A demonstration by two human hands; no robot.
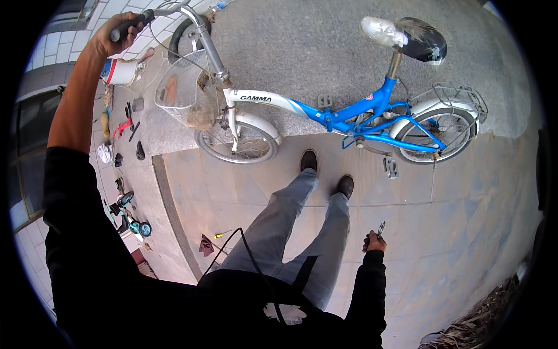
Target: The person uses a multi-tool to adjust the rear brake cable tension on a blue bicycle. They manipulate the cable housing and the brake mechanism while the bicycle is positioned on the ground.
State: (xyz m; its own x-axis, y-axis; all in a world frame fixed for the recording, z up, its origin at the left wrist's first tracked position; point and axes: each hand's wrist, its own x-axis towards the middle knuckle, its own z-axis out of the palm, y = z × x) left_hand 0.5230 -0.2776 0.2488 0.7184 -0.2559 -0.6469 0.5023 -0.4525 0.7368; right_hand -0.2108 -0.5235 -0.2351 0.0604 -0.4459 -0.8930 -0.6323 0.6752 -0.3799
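Observation:
My left hand (113,36) is closed around the black handlebar grip (129,28) of a blue and white bicycle (349,119). The bicycle stands upright in front of me, its front wheel on the left and a kickstand down at the rear. A wire basket (180,87) hangs at the front. The saddle (423,42) is black, with whitish plastic wrapped around its nose. Low on the right, away from the bicycle, my right hand (374,242) is closed on a small silver metal tool (381,228); its exact kind is too small to tell.
Along the left wall lie a white bucket (122,71), a red-handled tool (122,128), and a small teal-wheeled toy vehicle (139,227). A yellow screwdriver (220,235) and a dark red rag (206,245) are on the tiles by my left leg. Dry brush (482,317) is heaped at lower right.

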